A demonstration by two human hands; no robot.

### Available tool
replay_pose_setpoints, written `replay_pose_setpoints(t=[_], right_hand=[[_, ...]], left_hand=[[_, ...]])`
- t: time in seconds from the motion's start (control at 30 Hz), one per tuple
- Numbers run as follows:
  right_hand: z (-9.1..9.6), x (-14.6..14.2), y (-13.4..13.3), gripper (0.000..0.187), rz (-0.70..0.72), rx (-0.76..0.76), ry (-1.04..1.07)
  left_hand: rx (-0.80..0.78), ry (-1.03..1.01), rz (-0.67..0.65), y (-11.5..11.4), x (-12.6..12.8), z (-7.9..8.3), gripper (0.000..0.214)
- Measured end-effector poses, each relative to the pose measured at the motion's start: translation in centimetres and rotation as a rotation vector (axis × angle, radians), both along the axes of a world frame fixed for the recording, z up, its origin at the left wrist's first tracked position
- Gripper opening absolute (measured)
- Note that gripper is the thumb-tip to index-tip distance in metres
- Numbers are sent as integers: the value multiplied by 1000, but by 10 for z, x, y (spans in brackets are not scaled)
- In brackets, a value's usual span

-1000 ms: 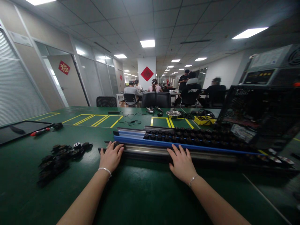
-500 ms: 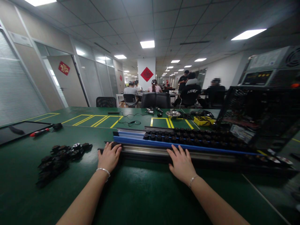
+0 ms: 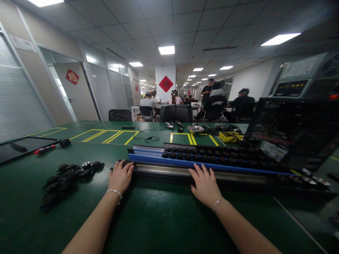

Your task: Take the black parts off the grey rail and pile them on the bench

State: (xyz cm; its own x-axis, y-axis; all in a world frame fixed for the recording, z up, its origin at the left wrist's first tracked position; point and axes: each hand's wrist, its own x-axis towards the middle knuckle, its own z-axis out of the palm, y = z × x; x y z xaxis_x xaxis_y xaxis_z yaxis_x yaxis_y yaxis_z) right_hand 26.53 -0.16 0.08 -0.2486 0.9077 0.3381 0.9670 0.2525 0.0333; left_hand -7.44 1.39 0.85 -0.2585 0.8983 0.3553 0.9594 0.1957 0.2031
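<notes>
left hand (image 3: pixel 119 178) rests on rail (image 3: pixel 164 171); blue tray (image 3: pixel 185 163) holds black parts (image 3: pixel 212 154)

Left of the left fingers (image 3: pixel 124 167): a pile of black parts (image 3: pixel 67 180) on the green table (image 3: pixel 164 218), with a red-handled screwdriver (image 3: pixel 45 149) and a dark tray (image 3: pixel 21 148) farther left and beyond. Well beyond the right fingers (image 3: pixel 202 171): a cable (image 3: pixel 148 138), a steel bowl (image 3: pixel 195 128) and a yellow box (image 3: pixel 230 135); to their right, a black mesh case (image 3: pixel 293 130) below a grey machine (image 3: pixel 304 76). Background: black chairs (image 3: pixel 176 113), seated people (image 3: pixel 215 104) and a red diamond sign (image 3: pixel 166 83) on a pillar (image 3: pixel 166 70).
</notes>
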Motion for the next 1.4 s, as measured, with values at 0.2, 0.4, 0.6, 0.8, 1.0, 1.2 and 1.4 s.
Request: replay_pose_setpoints(t=[0.2, 0.4, 0.6, 0.8, 1.0, 1.2, 1.4], right_hand=[[2, 0, -1, 56, -12, -21, -5], [1, 0, 0, 55, -1, -10, -3], [0, 0, 1, 55, 3, 3, 5], [-1, 1, 1, 55, -1, 7, 1], [-1, 1, 1, 54, 2, 16, 0], [-1, 0, 1, 54, 7, 17, 0], [-2, 1, 1, 54, 8, 17, -3]], left_hand=[[15, 7, 29, 2, -5, -4, 46], [7, -23, 62, 2, -7, -5, 49], [3, -57, 105, 0, -8, -2, 53], [-9, -117, 130, 2, -15, -5, 52], [48, -90, 97, 12, -27, -16, 47], [88, -75, 72, 15, -30, -17, 44], [97, -93, 72, 16, -33, -19, 45]])
